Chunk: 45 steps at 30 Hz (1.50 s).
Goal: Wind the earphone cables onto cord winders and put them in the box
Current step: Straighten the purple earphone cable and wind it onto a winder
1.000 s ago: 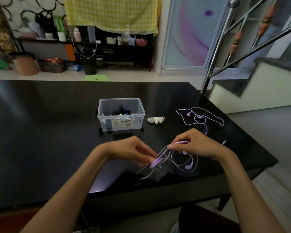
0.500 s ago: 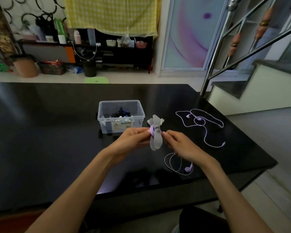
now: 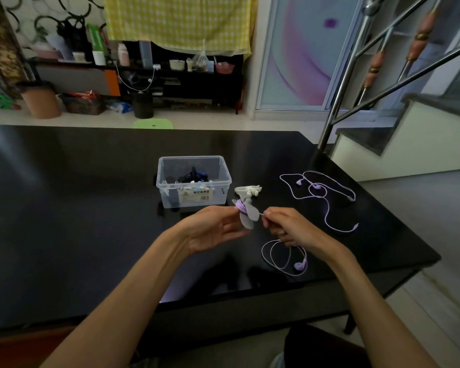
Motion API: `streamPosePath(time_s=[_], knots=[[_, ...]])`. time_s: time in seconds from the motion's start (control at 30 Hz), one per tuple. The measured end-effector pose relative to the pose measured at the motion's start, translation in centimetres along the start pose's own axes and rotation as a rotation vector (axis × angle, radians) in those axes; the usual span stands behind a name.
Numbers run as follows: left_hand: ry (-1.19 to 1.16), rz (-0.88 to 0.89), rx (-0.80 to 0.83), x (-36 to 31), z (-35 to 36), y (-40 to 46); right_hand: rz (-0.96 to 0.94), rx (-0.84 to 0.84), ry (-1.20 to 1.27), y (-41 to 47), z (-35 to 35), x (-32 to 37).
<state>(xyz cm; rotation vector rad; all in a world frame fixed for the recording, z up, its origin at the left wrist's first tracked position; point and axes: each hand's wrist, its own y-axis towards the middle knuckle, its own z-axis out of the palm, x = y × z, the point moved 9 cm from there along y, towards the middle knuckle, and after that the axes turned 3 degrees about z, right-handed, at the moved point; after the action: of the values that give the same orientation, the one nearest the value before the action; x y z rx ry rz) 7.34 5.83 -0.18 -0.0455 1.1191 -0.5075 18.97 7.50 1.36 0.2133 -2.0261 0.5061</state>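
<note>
Left-hand grip (image 3: 218, 227) on winder (image 3: 246, 216), cable (image 3: 282, 257) in right (image 3: 290, 227).

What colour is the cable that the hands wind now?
Light purple cable, seen in the head view, the only one.

From my seat, the winder (image 3: 246, 215) is half hidden: the left hand (image 3: 213, 229) covers its near end, and I cannot tell how the left fingers (image 3: 230, 211) pinch it. The cable (image 3: 282, 254) vanishes under the right hand (image 3: 290, 228) just below its fingers. Beyond the fingers, the box (image 3: 168, 181) holds dark and pale pieces too jumbled to identify, and its label is too small to read. The surface (image 3: 64, 208) runs off the left edge.
</note>
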Motion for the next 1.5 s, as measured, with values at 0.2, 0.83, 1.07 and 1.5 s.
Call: streamPosePath(time_s=[0.2,0.83,1.07,1.5], knots=[[0.215,0.038,0.019,0.3,-0.1,0.3,-0.015,-0.042,-0.023,-0.3,-0.4,0.1],[0.515,0.544,-0.164,-2.1,0.5,0.4,0.133,-0.409,0.356,-1.4,-3.0,-1.3],[0.514,0.681,-0.2,-3.3,0.9,-0.2,0.008,-0.527,0.148,-1.7,-3.1,0.2],[0.751,0.777,-0.191,-3.4,1.3,-1.4,-0.035,-0.372,-0.367,-0.6,-1.1,1.4]])
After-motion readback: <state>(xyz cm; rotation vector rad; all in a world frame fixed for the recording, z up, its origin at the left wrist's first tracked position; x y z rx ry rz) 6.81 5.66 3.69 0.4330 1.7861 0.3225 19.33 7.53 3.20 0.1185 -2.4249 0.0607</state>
